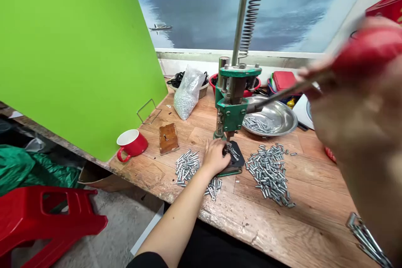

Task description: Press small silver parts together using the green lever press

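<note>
A green hand press (234,113) with a tall coil spring (253,12) stands on the wooden table. My left hand (216,157) rests at its base, fingers curled in beside the die; whatever they pinch is hidden. Small metal parts (233,153) lie on the black plate by those fingertips. At upper right my right hand (373,96), smeared by motion, is wrapped round the red grip (361,50) of the press lever (292,88). A pile of ring-ended metal pieces (187,166) sits left of the press, and a heap of metal sleeves (270,173) to its right.
A red mug (132,144), a brown wooden block (168,138) and a plastic bag of small parts (188,96) are on the left. Behind the press, a steel bowl (282,113) holds metal pieces. Long metal parts (367,238) lie at lower right. A red stool (63,217) stands below.
</note>
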`<act>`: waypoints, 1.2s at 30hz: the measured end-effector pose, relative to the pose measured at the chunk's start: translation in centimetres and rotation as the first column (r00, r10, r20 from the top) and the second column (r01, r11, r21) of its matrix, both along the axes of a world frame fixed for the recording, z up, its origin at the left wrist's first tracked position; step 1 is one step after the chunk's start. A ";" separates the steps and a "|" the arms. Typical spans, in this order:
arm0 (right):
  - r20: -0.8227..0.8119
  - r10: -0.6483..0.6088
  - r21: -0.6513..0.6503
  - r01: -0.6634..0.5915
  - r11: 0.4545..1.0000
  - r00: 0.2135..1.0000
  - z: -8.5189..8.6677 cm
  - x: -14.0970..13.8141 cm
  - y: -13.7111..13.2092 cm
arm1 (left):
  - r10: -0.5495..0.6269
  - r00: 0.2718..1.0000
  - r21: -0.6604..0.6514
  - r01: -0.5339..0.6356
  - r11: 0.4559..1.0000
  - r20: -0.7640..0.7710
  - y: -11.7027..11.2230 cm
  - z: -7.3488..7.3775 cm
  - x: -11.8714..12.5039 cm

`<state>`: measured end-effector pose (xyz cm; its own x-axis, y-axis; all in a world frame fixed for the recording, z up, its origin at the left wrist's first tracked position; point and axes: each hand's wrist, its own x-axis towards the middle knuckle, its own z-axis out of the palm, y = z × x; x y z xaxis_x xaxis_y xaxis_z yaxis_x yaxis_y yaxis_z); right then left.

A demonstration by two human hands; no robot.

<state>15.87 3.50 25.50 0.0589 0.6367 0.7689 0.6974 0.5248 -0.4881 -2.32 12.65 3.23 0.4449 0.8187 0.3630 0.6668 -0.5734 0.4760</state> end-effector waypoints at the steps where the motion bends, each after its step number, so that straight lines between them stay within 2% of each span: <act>1: -0.078 0.081 -0.016 -0.082 0.996 0.994 1.5 -0.2 1.9 | -0.001 1.000 -0.011 0.001 1.000 -0.007 0.0 0.1 0.0; 2: -0.210 0.204 -0.041 -0.217 0.975 0.956 2.3 -0.3 3.7 | -0.001 1.000 -0.022 0.001 1.000 -0.008 0.0 0.1 0.0; 3: -0.314 0.269 -0.042 -0.296 0.954 0.911 2.4 -0.2 5.1 | -0.001 1.000 -0.031 0.001 1.000 -0.001 0.0 0.1 0.0; 4: -0.394 0.288 -0.019 -0.322 0.947 0.873 1.6 -0.2 6.1 | -0.001 1.000 -0.037 0.002 0.999 0.013 0.0 0.0 0.0; 5: -0.443 0.254 0.013 -0.277 0.961 0.860 0.0 -0.1 6.6 | -0.002 0.999 -0.040 0.004 0.999 0.033 0.0 -0.2 -0.1; 7: -0.437 0.049 0.101 -0.005 0.995 0.898 -5.4 0.0 6.7 | -0.002 0.997 -0.037 0.005 0.999 0.078 -0.1 -0.5 -0.2; 8: -0.401 -0.095 0.073 0.135 0.988 0.911 -8.7 0.0 6.3 | -0.004 0.995 -0.033 0.007 0.999 0.099 -0.1 -0.8 -0.2; 9: -0.322 -0.203 -0.013 0.210 0.978 0.925 -12.1 0.0 5.8 | -0.005 0.993 -0.029 0.009 1.000 0.117 -0.1 -1.0 -0.3; 10: -0.229 -0.223 -0.137 0.196 0.971 0.948 -15.4 -0.2 5.4 | -0.008 0.991 -0.025 0.012 1.000 0.132 -0.1 -1.1 -0.3; 11: -0.142 -0.170 -0.270 0.127 0.954 0.975 -18.2 -0.6 4.9 | -0.012 0.989 -0.023 0.016 1.000 0.145 0.0 -1.3 -0.3; 12: -0.098 -0.125 -0.324 0.087 0.942 0.987 -20.5 -1.1 4.7 | -0.018 0.988 -0.021 0.021 1.000 0.155 0.0 -1.4 -0.3; 14: -0.040 0.005 -0.415 -0.021 0.910 0.999 -23.2 -2.3 4.8 | -0.022 0.985 -0.018 0.026 1.000 0.169 0.1 -1.4 -0.3; 15: -0.025 0.053 -0.432 -0.058 0.900 0.998 -23.7 -2.9 5.1 | -0.021 0.985 -0.019 0.024 1.000 0.171 0.1 -1.4 -0.4; 17: -0.005 0.112 -0.465 -0.102 0.879 0.994 -23.5 -3.8 6.0 | -0.022 0.987 -0.026 0.027 0.999 0.160 0.1 -1.4 -0.4; 20: -0.013 0.108 -0.500 -0.100 0.860 0.994 -22.8 -4.2 7.0 | -0.047 0.991 -0.037 0.052 0.998 0.124 0.1 -1.3 -0.6; 23: -0.059 0.080 -0.532 -0.100 0.841 0.995 -22.7 -4.3 7.0 | -0.053 0.994 -0.055 0.059 0.997 0.094 -0.1 -1.2 -0.8; 27: -0.200 0.052 -0.579 -0.161 0.799 0.978 -22.8 -4.4 6.7 | -0.052 0.996 -0.085 0.058 0.995 0.074 -0.2 -1.2 -0.9; 32: -0.424 0.003 -0.628 -0.297 0.719 0.906 -22.4 -4.0 7.0 | -0.068 0.994 -0.080 0.075 0.994 0.085 -0.3 -1.2 -0.9; 36: -0.521 -0.044 -0.630 -0.349 0.693 0.852 -22.6 -3.7 6.8 | -0.066 0.994 -0.087 0.074 0.993 0.091 -0.4 -0.9 -0.8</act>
<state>12.20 10.27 2.91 0.1270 0.9919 0.0106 0.2210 -0.0178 -0.9751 -3.14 12.28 2.32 0.4718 0.8181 0.3289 0.5801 -0.5689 0.5829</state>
